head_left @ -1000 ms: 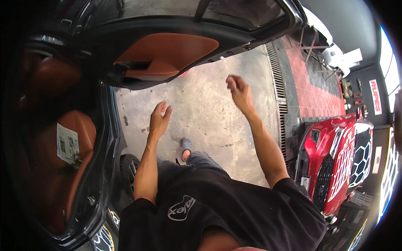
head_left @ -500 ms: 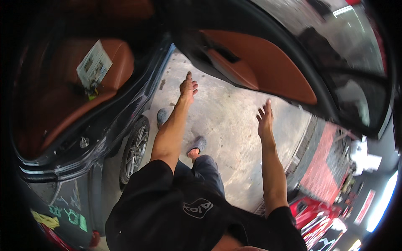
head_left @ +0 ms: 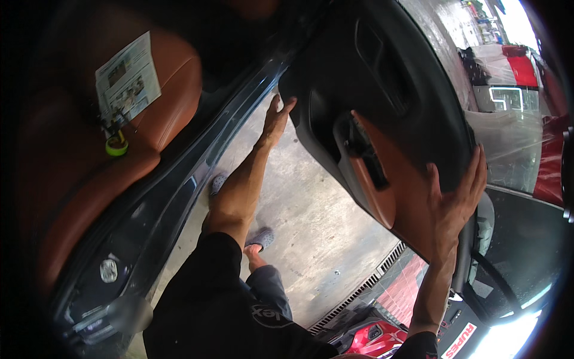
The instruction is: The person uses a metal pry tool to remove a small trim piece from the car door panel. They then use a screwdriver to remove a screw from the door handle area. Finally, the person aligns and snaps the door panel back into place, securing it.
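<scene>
An opened car door (head_left: 427,96) with a black and brown inner panel fills the upper right. My right hand (head_left: 455,206) lies along the rear part of that door, thumb apart and fingers stretched out toward its upper edge. It seems to touch the panel there. My left hand (head_left: 276,122) is in the gap between the door and the car's sill (head_left: 230,122), thumb and fingers spread, beside the door's lower front edge. Whether it touches the door I cannot tell. Neither hand holds anything. The brown armrest (head_left: 371,182) with its dark switch panel sits between the two hands.
At the left, a brown car seat (head_left: 179,107) carries a newspaper (head_left: 134,78) and a small item with a bright green ring (head_left: 116,145). A drain grate (head_left: 359,293) crosses the concrete floor (head_left: 305,203). A red shiny vehicle (head_left: 373,335) stands behind at the lower right.
The view has turned, and the door now shows more of its inner panel. My right hand has gone from free air up to the door. My left hand has come closer to the door's front edge.
</scene>
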A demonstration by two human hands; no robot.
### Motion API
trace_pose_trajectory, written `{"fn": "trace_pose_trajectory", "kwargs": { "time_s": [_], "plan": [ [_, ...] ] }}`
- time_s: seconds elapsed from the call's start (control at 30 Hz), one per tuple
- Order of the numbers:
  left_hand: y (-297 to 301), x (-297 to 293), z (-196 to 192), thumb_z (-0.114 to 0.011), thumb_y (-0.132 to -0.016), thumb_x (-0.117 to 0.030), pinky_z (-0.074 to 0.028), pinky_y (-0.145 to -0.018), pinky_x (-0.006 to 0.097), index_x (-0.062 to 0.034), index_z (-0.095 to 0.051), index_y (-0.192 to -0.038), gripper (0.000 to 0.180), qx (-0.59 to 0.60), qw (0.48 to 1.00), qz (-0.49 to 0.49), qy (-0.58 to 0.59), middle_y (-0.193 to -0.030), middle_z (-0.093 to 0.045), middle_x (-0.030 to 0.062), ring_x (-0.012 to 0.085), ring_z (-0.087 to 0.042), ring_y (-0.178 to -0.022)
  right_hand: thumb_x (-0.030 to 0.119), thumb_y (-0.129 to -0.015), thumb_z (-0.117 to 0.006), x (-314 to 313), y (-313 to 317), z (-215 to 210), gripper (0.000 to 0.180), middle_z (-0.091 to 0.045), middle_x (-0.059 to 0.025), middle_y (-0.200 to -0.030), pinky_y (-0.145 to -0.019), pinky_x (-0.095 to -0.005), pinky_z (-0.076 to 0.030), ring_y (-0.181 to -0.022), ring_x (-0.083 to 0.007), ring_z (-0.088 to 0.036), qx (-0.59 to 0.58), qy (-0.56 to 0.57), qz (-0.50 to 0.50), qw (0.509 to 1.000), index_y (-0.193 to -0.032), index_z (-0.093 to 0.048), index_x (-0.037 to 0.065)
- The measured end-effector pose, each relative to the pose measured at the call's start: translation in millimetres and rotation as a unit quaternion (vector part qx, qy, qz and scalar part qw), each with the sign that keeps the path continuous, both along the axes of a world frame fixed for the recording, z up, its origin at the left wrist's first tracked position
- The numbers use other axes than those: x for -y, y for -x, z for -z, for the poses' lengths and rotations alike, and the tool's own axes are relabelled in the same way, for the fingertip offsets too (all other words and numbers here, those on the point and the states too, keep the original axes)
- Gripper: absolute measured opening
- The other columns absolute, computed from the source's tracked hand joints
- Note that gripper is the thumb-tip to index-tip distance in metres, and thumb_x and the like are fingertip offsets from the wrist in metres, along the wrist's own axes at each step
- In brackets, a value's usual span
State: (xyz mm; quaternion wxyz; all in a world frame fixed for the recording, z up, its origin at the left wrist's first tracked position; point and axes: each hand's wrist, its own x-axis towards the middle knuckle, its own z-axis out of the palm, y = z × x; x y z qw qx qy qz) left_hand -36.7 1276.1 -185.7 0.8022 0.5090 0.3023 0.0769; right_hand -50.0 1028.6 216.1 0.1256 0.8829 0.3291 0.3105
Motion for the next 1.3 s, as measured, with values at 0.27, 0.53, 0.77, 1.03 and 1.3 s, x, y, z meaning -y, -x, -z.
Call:
{"fn": "trace_pose_trajectory", "kwargs": {
  "time_s": [0.27,0.53,0.77,1.03,1.3],
  "plan": [
    [-105.5,-66.5,-131.8,-0.085,-0.068,-0.071,-0.035,-0.119,0.05,0.0063,-0.031,-0.155,0.128,0.151,0.895,0.081,-0.411,-0.154,-0.038,0.0308,0.0429,-0.038,-0.146,0.063,-0.071,-0.085,-63.5,-58.8,44.1,0.109,-0.05,-0.0199,-0.14,-0.102,-0.0542,-0.041,-0.121,-0.0389,-0.049,0.064,0.012,0.123,0.99,-0.15,-0.046,0.001],
    [-122.6,-78.9,-126.1,-0.088,-0.058,-0.076,-0.042,-0.114,0.052,0.0077,-0.038,-0.149,0.133,0.148,0.908,0.123,-0.372,-0.147,-0.046,0.0315,0.0448,-0.047,-0.139,0.068,-0.057,-0.092,-73.5,-76.6,35.9,0.102,-0.053,-0.0142,-0.118,-0.092,-0.0526,-0.043,-0.108,-0.0349,-0.05,0.048,-0.042,0.174,0.983,-0.13,-0.061,0.003],
    [-134.8,-69.4,-142.8,-0.091,-0.063,-0.066,-0.039,-0.115,0.051,-0.0004,-0.037,-0.151,0.123,0.229,0.903,0.069,-0.358,-0.146,-0.047,0.0268,0.0437,-0.044,-0.14,0.058,-0.054,-0.098,-74.6,-83.8,29.4,0.09,-0.054,-0.012,-0.107,-0.09,-0.0516,-0.045,-0.103,-0.0343,-0.052,0.03,-0.086,0.178,0.98,-0.117,-0.066,0.003],
    [-120.2,-38.9,-78.6,-0.068,-0.093,-0.061,-0.045,-0.109,0.046,0.001,-0.05,-0.144,0.082,0.082,0.99,-0.081,-0.084,-0.141,-0.054,0.0234,0.037,-0.052,-0.134,0.054,-0.057,-0.098,-60.9,-83.0,26.3,0.087,-0.059,-0.0123,-0.107,-0.088,-0.0495,-0.049,-0.103,-0.0338,-0.057,0.033,-0.025,0.138,0.99,-0.12,-0.068,0.004],
    [-101.9,-34.9,146.5,-0.038,-0.105,-0.066,-0.035,-0.118,0.043,0.0048,-0.044,-0.151,0.085,-0.155,0.969,-0.104,0.162,-0.155,-0.048,0.0234,0.0347,-0.046,-0.143,0.07,-0.063,-0.088,-49.2,-87.8,20.7,0.096,-0.058,-0.0122,-0.112,-0.087,-0.0493,-0.052,-0.108,-0.0322,-0.06,0.041,0.099,0.095,0.99,-0.128,-0.066,0.002]
  ]
}}
